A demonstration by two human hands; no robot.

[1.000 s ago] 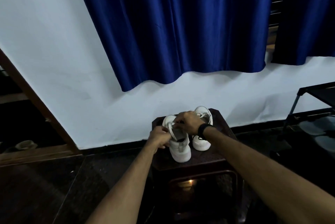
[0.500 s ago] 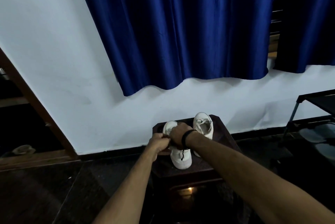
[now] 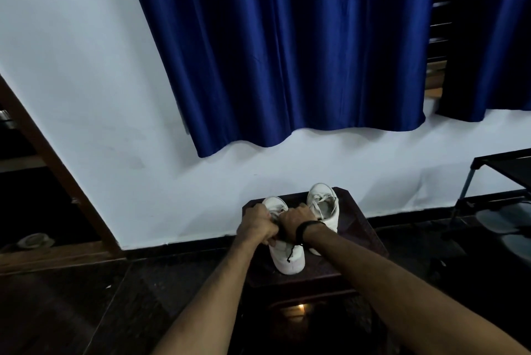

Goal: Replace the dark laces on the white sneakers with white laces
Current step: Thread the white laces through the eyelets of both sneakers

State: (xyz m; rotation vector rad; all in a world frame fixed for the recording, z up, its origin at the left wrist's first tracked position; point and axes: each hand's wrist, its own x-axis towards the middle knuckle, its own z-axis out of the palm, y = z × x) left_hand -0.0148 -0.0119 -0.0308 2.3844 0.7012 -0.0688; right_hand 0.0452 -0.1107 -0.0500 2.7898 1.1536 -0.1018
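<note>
Now both hands work the left sneaker [image 3: 288, 257] on the dark stool [image 3: 359, 228]: left hand [image 3: 258, 225] at nine o'clock and right hand [image 3: 297, 222] at three, fingers curled over its lacing. A dark lace [image 3: 290, 252] dangles below them at six. Right sneaker [image 3: 323, 208] stands at two o'clock, white-laced.

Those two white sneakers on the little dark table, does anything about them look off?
They don't match. The right sneaker has white laces, loose and untied, while a thin dark lace dangles over the toe of the left sneaker, where the left hand and right hand are bunched over the eyelets.
</note>
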